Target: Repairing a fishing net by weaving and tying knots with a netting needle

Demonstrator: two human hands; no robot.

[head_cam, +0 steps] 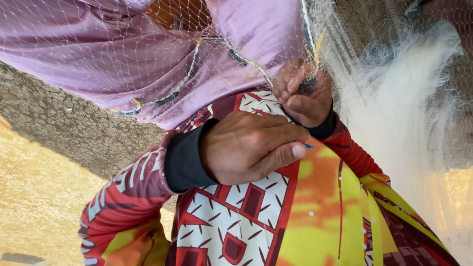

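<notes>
A fine white fishing net [98, 54] is spread over purple cloth [74, 44] on my lap. Along the net runs an edge cord with dark weights [193, 63]. My right hand [301, 96] pinches the net and its cord where a yellow thread hangs down. Just below it, my left hand [249, 148] is closed, and a small blue tool tip [308, 146] pokes out past the thumb. Both wrists have black cuffs under red and yellow patterned sleeves. The rest of the blue tool is hidden in the left hand.
A thick bunch of white net [404, 93] hangs at the right. Cracked grey ground [59, 118] lies at the left, with sunlit sandy ground [34, 197] beyond it. My patterned shirt [315, 216] fills the bottom.
</notes>
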